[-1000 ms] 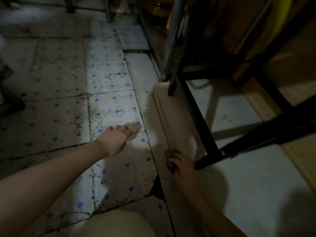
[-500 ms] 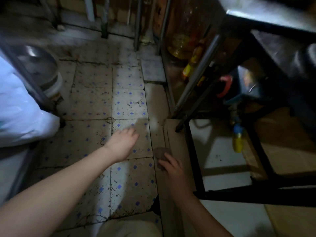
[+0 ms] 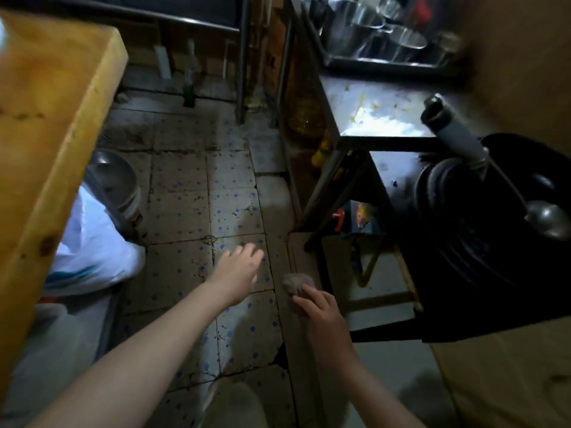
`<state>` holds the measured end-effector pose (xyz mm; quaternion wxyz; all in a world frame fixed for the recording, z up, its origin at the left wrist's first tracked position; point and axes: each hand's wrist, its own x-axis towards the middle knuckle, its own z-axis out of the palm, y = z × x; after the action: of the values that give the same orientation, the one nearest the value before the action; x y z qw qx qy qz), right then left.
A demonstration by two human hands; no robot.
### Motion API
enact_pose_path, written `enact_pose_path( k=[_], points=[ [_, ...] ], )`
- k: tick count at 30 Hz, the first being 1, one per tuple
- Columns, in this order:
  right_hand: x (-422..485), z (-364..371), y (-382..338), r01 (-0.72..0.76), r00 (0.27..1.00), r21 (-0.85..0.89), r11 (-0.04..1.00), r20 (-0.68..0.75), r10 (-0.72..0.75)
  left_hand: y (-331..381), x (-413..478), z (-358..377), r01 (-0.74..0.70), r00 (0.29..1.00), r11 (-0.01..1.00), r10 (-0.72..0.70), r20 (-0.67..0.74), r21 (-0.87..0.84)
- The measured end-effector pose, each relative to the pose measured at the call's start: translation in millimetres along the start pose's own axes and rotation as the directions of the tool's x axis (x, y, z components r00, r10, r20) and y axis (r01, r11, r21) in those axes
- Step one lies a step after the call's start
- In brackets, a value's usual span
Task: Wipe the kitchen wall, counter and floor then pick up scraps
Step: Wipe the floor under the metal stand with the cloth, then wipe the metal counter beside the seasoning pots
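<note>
My right hand (image 3: 318, 307) grips a crumpled grey-brown cloth (image 3: 293, 282), which sticks out past the fingertips above the floor strip beside the black stand. My left hand (image 3: 239, 267) is stretched forward over the blue-dotted floor tiles (image 3: 234, 211), fingers apart, holding nothing. The steel counter (image 3: 386, 97) at upper right carries white and yellow food scraps (image 3: 380, 123). The tiles are stained and cracked.
A yellow wooden block (image 3: 52, 125) fills the left edge. Below it lie a white plastic bag (image 3: 92, 251) and a metal bowl (image 3: 114, 177). A black wok with a ladle (image 3: 500, 217) sits on the right stand. Steel pots (image 3: 380, 29) stand at the back right.
The view has risen from near the floor, bringing the counter, wok and wooden block into sight. My left hand has lifted off the tiles. My right hand still holds the cloth.
</note>
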<state>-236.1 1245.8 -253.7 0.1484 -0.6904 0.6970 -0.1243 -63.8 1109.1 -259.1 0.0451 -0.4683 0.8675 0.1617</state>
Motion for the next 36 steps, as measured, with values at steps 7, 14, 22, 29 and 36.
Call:
enact_pose_path(
  k=[7,14,22,29,36],
  points=[
    [-24.2,-76.5,-24.5,-0.050,0.998,-0.019,0.999,-0.044,0.049,39.1,-15.6,-75.4,-0.077,0.997,0.997,0.077,-0.006,0.003],
    [-44.6,-136.3,-26.4,-0.193,0.968,-0.021,0.981,-0.164,0.188,77.2,-13.1,-117.3,-0.235,0.972,0.960,0.227,0.065,0.152],
    [-63.5,-160.8,-4.3,-0.479,0.836,0.032,0.877,-0.287,0.467,114.4,17.9,-135.0,-0.440,0.896,0.879,0.417,0.151,0.186],
    [-65.4,-176.5,20.8,-0.582,0.752,0.083,0.809,-0.324,0.575,145.2,47.9,-133.3,-0.542,0.839,0.811,0.510,0.191,0.218],
    [-42.9,-176.1,82.2,-0.620,0.677,0.195,0.760,-0.356,0.644,162.6,68.3,-130.3,-0.563,0.827,0.794,0.539,0.161,0.232]
  ],
)
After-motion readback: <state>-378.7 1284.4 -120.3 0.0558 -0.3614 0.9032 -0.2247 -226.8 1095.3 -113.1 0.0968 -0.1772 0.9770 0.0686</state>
